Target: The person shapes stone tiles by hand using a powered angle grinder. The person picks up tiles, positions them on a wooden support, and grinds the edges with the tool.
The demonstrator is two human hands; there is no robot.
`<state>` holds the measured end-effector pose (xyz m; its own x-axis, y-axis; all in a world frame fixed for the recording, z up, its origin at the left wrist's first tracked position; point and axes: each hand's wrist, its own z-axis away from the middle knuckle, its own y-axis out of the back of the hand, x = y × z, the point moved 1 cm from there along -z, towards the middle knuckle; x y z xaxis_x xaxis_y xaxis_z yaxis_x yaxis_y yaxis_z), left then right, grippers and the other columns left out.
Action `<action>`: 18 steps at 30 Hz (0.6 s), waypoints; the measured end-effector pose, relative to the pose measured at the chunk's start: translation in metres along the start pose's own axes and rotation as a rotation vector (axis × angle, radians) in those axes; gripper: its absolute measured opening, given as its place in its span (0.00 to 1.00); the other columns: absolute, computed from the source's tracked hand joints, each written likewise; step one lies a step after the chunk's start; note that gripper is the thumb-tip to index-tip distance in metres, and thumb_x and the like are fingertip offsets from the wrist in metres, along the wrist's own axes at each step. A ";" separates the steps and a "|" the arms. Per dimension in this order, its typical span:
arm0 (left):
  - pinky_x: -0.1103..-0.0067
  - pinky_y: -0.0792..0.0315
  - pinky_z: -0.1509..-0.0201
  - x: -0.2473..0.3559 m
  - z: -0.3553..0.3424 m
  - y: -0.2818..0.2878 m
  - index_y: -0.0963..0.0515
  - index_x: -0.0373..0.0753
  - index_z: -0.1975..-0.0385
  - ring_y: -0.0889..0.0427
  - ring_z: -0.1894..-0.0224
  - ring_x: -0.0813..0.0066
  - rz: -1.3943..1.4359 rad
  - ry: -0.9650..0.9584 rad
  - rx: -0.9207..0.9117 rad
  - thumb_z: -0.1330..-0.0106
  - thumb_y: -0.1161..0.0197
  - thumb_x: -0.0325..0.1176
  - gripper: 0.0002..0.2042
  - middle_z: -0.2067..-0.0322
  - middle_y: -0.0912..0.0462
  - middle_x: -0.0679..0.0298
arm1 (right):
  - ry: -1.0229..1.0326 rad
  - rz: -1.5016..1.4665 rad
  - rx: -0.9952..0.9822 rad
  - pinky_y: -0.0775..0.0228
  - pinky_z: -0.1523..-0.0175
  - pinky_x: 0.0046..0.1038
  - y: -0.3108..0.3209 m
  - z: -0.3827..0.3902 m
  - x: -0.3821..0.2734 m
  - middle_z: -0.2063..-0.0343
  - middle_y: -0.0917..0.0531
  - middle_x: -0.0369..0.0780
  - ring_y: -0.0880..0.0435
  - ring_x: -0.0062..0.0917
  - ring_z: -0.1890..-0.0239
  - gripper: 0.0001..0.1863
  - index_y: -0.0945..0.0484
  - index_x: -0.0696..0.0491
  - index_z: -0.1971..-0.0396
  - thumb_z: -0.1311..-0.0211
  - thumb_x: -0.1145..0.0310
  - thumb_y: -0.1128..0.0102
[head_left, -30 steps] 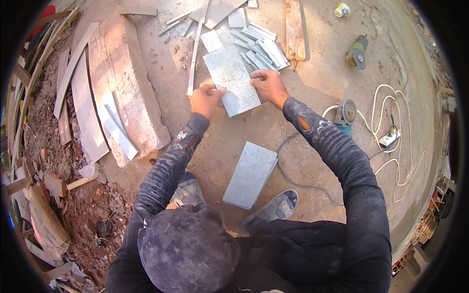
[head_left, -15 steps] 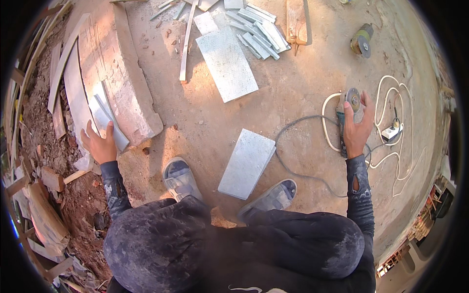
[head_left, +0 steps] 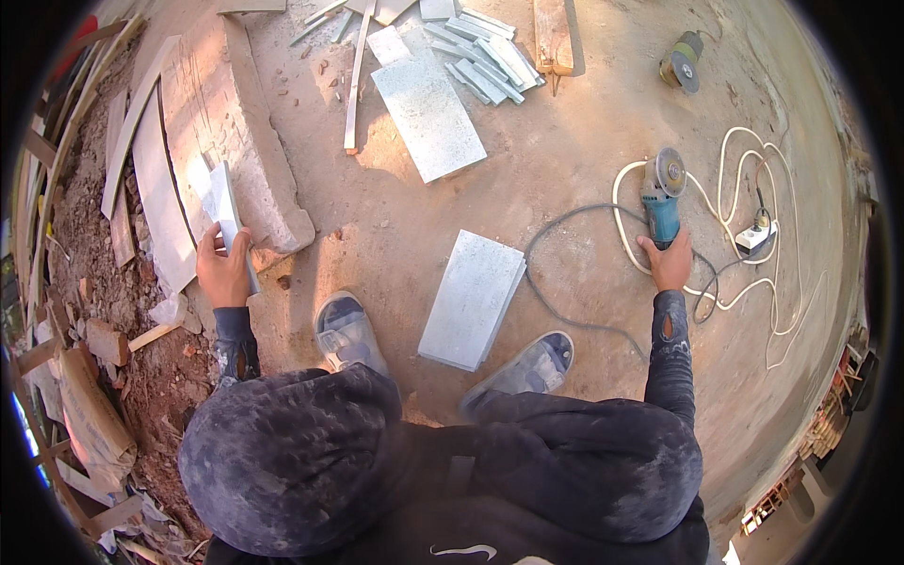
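Note:
My left hand (head_left: 224, 275) pinches a narrow grey tile strip (head_left: 224, 196) at its near end, thumb on one side and fingers on the other. The strip lies along the edge of a concrete slab (head_left: 268, 169). On the right, my right hand (head_left: 670, 264) is wrapped round the rear of a teal angle grinder (head_left: 662, 218), its disc pointing away from me. Between my feet lie stacked grey tiles (head_left: 473, 297), touched by neither hand.
A larger tile (head_left: 429, 118) and a heap of cut strips (head_left: 485, 56) lie ahead. A second grinder (head_left: 681, 64) rests far right. A white power strip (head_left: 756, 235) and looping cables (head_left: 617, 205) are beside my right hand. Rubble (head_left: 94, 226) and boards border the left.
My left hand has closed on the tile strip, which has shifted slightly. My right hand has moved down onto the grinder and gripped its body; the grinder has turned and its teal housing now shows.

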<state>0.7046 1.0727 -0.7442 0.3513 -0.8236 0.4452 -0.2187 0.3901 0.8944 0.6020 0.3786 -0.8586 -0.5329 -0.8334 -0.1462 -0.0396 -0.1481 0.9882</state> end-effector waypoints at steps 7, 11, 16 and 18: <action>0.67 0.27 0.56 0.057 0.064 -0.031 0.22 0.32 0.49 0.22 0.62 0.56 -0.073 -0.303 0.014 0.43 0.30 0.37 0.23 0.64 0.23 0.54 | -0.024 -0.083 -0.030 0.28 0.50 0.43 0.008 -0.005 -0.005 0.60 0.17 0.55 0.18 0.52 0.56 0.39 0.27 0.60 0.55 0.61 0.46 0.22; 0.64 0.28 0.55 0.016 0.031 -0.021 0.22 0.33 0.50 0.22 0.61 0.52 -0.191 -0.211 0.353 0.42 0.31 0.38 0.22 0.64 0.24 0.53 | -0.107 -0.093 -0.098 0.27 0.51 0.43 0.015 -0.007 -0.009 0.62 0.17 0.56 0.17 0.51 0.58 0.38 0.26 0.60 0.57 0.61 0.46 0.24; 0.62 0.27 0.50 -0.019 -0.007 -0.017 0.21 0.35 0.49 0.21 0.52 0.51 -0.171 0.058 0.308 0.44 0.30 0.44 0.26 0.55 0.22 0.51 | -0.113 -0.167 -0.080 0.27 0.52 0.41 0.006 -0.009 -0.002 0.64 0.17 0.55 0.17 0.51 0.59 0.35 0.25 0.61 0.59 0.61 0.48 0.26; 0.61 0.28 0.47 -0.014 -0.013 -0.023 0.22 0.35 0.48 0.22 0.49 0.50 -0.138 0.112 0.261 0.45 0.30 0.46 0.28 0.53 0.22 0.50 | -0.117 -0.232 -0.074 0.27 0.55 0.39 0.008 -0.005 -0.002 0.66 0.16 0.52 0.16 0.45 0.62 0.33 0.23 0.62 0.60 0.61 0.50 0.26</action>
<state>0.7165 1.0804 -0.7705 0.4887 -0.8055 0.3352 -0.3831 0.1471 0.9119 0.6064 0.3762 -0.8505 -0.6115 -0.7059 -0.3575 -0.1120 -0.3700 0.9223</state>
